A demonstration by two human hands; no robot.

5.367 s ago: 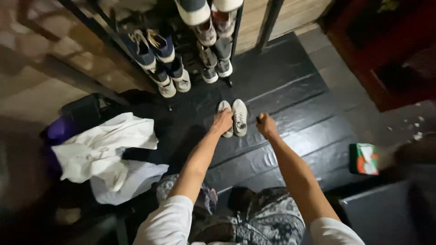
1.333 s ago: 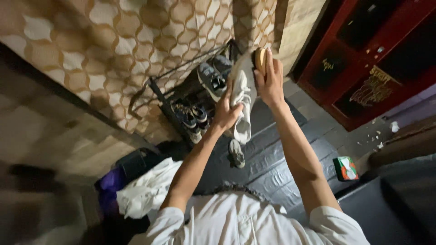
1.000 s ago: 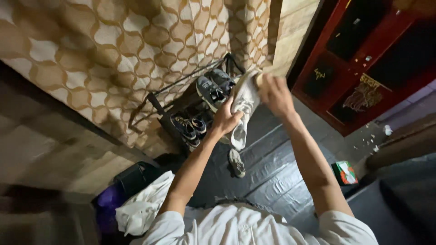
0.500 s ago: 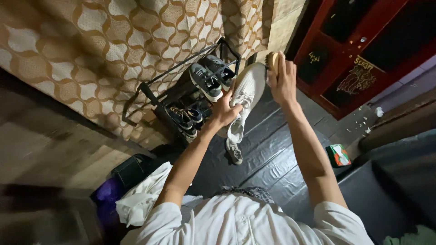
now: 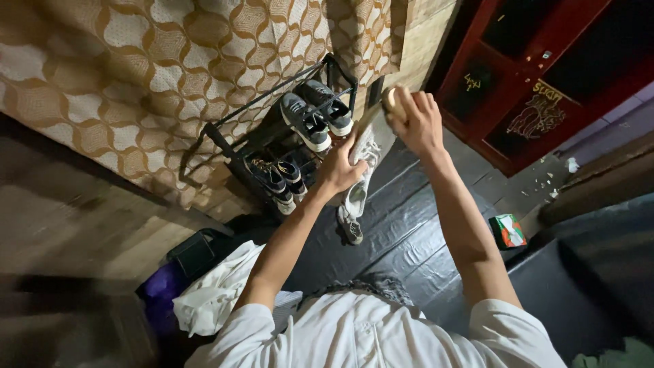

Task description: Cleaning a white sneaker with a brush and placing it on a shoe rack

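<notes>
My left hand grips a pale grey sneaker by its laced middle and holds it up in front of me, toe end raised. Against the raised toe end my right hand presses a small wooden-backed brush, fingers closed over it. The matching second sneaker lies on the black floor mat below the held one.
A black metal shoe rack with several dark sneakers stands against a patterned curtain. A white cloth heap and a purple bag lie at lower left. A small green-and-orange box sits on the floor right, near a red door.
Over five seconds I lifted one sneaker off the mat. In the last half second my right hand slid the brush left and slightly down along the shoe's raised end.
</notes>
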